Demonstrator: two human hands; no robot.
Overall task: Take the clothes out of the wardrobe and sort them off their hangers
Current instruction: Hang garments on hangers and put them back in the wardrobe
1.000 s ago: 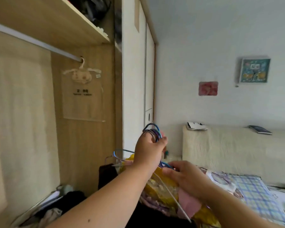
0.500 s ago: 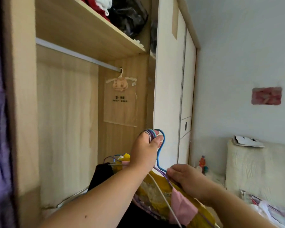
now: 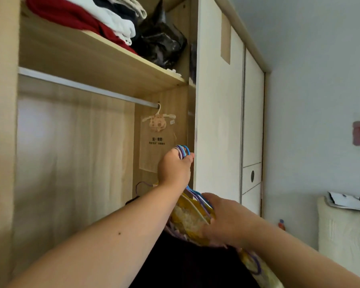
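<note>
Left hand (image 3: 175,167) grips thin curved hanger hooks (image 3: 183,150); right hand (image 3: 224,221) seemingly clasps yellow garment (image 3: 187,219).

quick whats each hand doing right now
left hand: closed, gripping the bunched hanger hooks
right hand: on the yellow garment; gripping or just resting cannot be told

Across the upper half of the frame runs the wardrobe shelf (image 3: 104,65), a light wooden board. On it at upper left lies a folded red cloth (image 3: 56,11), with white folded cloth (image 3: 112,19) stacked on top and darker and cream pieces above that. Just to their right on the same board stands a crumpled black plastic bag (image 3: 160,42). Under the board a metal rail (image 3: 87,87) carries one pale hanger (image 3: 158,118) at its right end, with a clear printed cover (image 3: 157,150) hanging from it. At lower right, papers (image 3: 349,201) lie on a cream padded ledge (image 3: 345,235).
</note>
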